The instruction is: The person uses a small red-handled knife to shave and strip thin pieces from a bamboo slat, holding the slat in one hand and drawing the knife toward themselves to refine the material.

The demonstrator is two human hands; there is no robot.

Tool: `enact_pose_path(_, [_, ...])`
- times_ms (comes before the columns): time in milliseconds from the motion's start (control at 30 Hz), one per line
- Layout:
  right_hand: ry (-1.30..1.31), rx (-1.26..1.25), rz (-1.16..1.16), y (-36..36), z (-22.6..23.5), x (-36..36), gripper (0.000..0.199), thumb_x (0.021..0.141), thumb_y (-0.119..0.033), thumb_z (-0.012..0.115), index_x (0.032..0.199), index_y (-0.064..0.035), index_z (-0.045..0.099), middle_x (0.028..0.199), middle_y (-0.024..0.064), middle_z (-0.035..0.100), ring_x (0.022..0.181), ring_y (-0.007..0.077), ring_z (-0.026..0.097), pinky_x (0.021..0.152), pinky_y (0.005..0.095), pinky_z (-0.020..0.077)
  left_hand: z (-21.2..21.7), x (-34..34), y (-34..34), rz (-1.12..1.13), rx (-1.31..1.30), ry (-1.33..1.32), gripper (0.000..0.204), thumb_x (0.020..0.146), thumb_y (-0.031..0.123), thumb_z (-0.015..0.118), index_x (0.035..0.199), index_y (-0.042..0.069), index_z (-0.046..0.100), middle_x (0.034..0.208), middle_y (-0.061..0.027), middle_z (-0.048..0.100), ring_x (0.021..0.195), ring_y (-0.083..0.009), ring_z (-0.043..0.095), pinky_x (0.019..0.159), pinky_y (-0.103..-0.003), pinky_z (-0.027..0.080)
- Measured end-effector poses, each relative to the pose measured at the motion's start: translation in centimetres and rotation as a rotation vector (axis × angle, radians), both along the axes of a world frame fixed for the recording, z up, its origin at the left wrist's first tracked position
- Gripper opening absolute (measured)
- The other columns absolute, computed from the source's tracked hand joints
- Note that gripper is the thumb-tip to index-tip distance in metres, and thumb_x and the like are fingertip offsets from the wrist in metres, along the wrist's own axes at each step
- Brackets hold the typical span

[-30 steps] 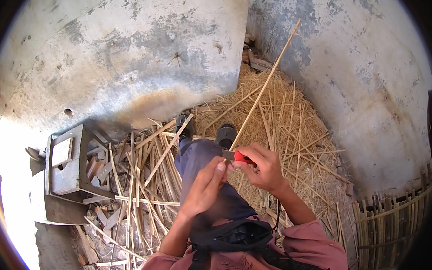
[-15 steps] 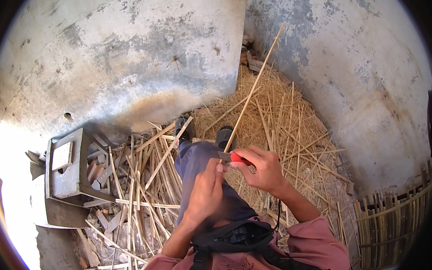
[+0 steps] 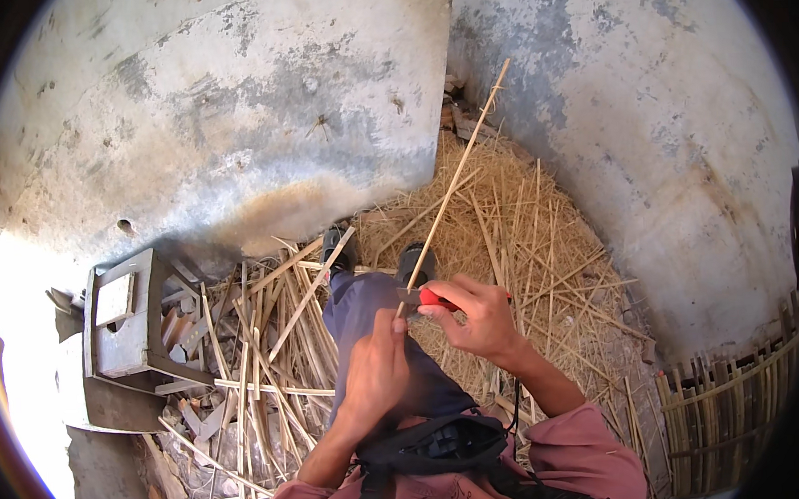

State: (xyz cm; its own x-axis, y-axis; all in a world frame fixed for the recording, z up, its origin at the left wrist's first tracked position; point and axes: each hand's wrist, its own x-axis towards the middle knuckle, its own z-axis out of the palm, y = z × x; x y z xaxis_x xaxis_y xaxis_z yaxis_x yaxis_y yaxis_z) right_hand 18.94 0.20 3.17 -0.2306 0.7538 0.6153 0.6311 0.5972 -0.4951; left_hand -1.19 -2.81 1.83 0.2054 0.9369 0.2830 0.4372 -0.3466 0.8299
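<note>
A long, thin bamboo strip (image 3: 461,168) slants up and away from my hands, with a few curled slivers near its far end. Its near end is pinched in my left hand (image 3: 375,366), fingers closed, over my lap. My right hand (image 3: 480,315) grips a knife (image 3: 435,298) by its red handle. The short blade lies across the strip just beyond my left fingertips, touching it. Most of the handle is hidden inside my right fingers.
Split bamboo strips (image 3: 284,361) lie heaped at the left, with straw-like shavings (image 3: 496,218) ahead and right. A wooden box-like cabinet (image 3: 123,342) leans at the left. A slatted bamboo panel (image 3: 728,413) stands at the lower right. Worn plaster walls (image 3: 259,104) enclose the spot.
My left hand has drawn back slightly toward me, pulling the strip, so its far end sits lower and more to the left. The knife stays against the strip.
</note>
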Motion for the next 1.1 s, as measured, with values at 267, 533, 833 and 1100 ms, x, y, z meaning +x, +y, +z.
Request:
enact_pose_path(267, [0.050, 0.024, -0.066, 1.3, -0.1, 0.7, 0.025, 0.094, -0.023, 0.084, 0.110, -0.0041, 0.078, 0.086, 0.0093, 0.073, 0.066, 0.0247, 0.072, 0.059, 0.0355, 0.0549, -0.5, -0.7, -0.6, 0.010, 0.026, 0.075, 0.010, 0.115, 0.014, 0.049, 0.114, 0.004, 0.051, 0.071, -0.0301, 0.062, 0.068, -0.0568, 0.061, 0.059, -0.064, 0.042])
enact_pose_path(533, [0.109, -0.026, -0.059, 4.5, -0.1, 1.8, 0.028, 0.097, -0.025, 0.082, 0.107, 0.0002, 0.079, 0.091, 0.0120, 0.077, 0.069, 0.0239, 0.073, 0.062, 0.0348, 0.0558, -1.2, -2.0, -1.8, 0.037, 0.017, 0.162, 0.009, 0.113, 0.011, 0.049, 0.112, 0.002, 0.051, 0.068, -0.0293, 0.061, 0.065, -0.0551, 0.061, 0.059, -0.064, 0.044])
enact_pose_path(833, [0.103, 0.057, -0.098, 11.0, -3.1, 3.9, 0.033, 0.103, -0.030, 0.076, 0.115, -0.0001, 0.080, 0.087, 0.0115, 0.077, 0.065, 0.0194, 0.066, 0.060, 0.0309, 0.0518, -2.7, -3.9, -3.4, 0.082, -0.055, 0.241, 0.010, 0.112, 0.012, 0.051, 0.113, 0.002, 0.052, 0.069, -0.0306, 0.063, 0.066, -0.0547, 0.064, 0.060, -0.064, 0.046])
enact_pose_path(1100, [0.131, -0.232, -0.602, 20.4, -5.1, 17.5, 0.039, 0.108, -0.039, 0.069, 0.124, -0.0053, 0.081, 0.092, 0.0078, 0.077, 0.076, 0.0151, 0.064, 0.071, 0.0369, 0.0516, -2.9, -7.1, -7.5, 0.099, -0.187, 0.297, 0.014, 0.114, 0.013, 0.048, 0.109, 0.001, 0.054, 0.070, -0.0290, 0.063, 0.068, -0.0524, 0.066, 0.060, -0.060, 0.045])
